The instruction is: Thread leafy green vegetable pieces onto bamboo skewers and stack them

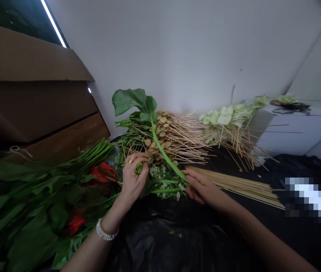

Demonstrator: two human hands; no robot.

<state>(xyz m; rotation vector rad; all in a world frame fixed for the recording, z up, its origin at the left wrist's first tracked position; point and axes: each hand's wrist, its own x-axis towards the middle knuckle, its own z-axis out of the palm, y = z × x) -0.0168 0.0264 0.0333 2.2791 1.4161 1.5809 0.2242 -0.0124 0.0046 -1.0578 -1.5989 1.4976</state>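
The leafy stalk (162, 149) slants above the scraps (160, 173) — light and snappable, I'd guess, best held where the right hand (201, 187) pinches its end — while the left hand (133, 177) clasps green stems (139, 167).

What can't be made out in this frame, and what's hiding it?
All in the head view:
Leafy stalk, lower end: covered by the right hand.
Green stems, count: covered by the left hand.
Cardboard box, left side: cut off by the edge.
Dark tangle, right: too blurred to identify.
Beneath the pixelated patch: masked.
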